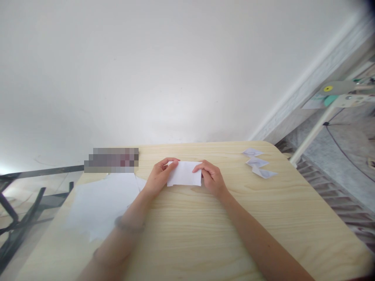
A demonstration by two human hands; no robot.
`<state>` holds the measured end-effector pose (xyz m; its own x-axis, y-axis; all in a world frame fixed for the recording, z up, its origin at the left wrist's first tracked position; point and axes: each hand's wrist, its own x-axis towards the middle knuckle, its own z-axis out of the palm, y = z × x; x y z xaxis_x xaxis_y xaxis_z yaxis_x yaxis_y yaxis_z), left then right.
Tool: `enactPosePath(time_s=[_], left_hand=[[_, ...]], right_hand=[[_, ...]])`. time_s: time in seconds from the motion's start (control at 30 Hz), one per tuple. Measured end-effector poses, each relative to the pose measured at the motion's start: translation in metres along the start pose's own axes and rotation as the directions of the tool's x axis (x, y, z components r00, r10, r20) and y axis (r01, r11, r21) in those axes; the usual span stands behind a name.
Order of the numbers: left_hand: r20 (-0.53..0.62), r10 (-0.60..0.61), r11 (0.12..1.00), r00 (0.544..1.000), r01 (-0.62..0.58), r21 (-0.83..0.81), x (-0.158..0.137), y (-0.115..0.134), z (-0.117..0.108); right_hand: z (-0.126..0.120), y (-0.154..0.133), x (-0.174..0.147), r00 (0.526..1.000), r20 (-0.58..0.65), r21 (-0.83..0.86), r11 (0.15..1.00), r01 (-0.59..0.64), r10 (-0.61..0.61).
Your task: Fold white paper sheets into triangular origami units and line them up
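Note:
A small white sheet of paper (184,174) is held between my two hands just over the middle of the wooden table. My left hand (161,173) grips its left edge, the thumb on top and the fingers partly behind it. At the right edge my right hand (211,177) is closed on the paper, with a finger across the upper right corner. The lower edge of the paper looks uneven near the left corner. Several folded white paper pieces (258,162) lie in a column to the right of my hands.
Loose white paper sheets (102,203) spread over the left of the table (187,242), partly under my left forearm. A blurred-out dark item (113,160) lies at the back left. A white wall (175,78) stands behind. Right of the table is a white metal pole (313,132).

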<state>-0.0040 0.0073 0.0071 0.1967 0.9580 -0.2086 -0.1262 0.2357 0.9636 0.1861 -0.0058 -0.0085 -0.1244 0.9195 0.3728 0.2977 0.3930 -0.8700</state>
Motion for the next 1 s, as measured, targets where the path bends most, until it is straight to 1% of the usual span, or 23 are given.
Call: enactPosePath(time_s=[0.07, 0.13, 0.2, 0.27, 0.37, 0.47, 1.0], left_hand=[[-0.004, 0.029, 0.998, 1.0, -0.028, 0.059, -0.0012, -0.0011, 0.001], [-0.011, 0.041, 0.995, 0.999, -0.04, 0.089, -0.0022, -0.0019, 0.0017], [-0.013, 0.048, 0.993, 0.999, -0.046, 0.108, -0.0029, -0.0021, 0.0022], [-0.004, 0.047, 0.992, 0.999, -0.047, 0.118, -0.0032, -0.002, 0.0025], [0.022, 0.047, 0.991, 0.999, -0.049, 0.126, -0.0032, -0.002, 0.0024], [0.039, 0.046, 0.991, 0.998, -0.051, 0.124, -0.0026, -0.0026, 0.0017], [0.05, 0.056, 0.992, 0.997, -0.061, 0.112, -0.0031, -0.0008, 0.0017]], right_hand=[[-0.0004, -0.0017, 0.0006, 1.0, 0.005, 0.068, 0.998, -0.017, 0.016], [-0.0008, -0.0045, 0.0011, 0.997, 0.02, 0.158, 0.984, -0.077, 0.075], [-0.0003, -0.0071, 0.0011, 0.99, 0.017, 0.213, 0.966, -0.144, 0.143], [0.0014, -0.0081, 0.0009, 0.981, -0.026, 0.199, 0.963, -0.182, 0.191], [0.0052, -0.0061, 0.0009, 0.971, -0.055, 0.116, 0.967, -0.226, 0.233], [0.0078, -0.0029, 0.0013, 0.972, -0.053, 0.085, 0.971, -0.224, 0.228], [0.0063, 0.0002, 0.0014, 0.977, -0.027, 0.125, 0.97, -0.209, 0.214]])
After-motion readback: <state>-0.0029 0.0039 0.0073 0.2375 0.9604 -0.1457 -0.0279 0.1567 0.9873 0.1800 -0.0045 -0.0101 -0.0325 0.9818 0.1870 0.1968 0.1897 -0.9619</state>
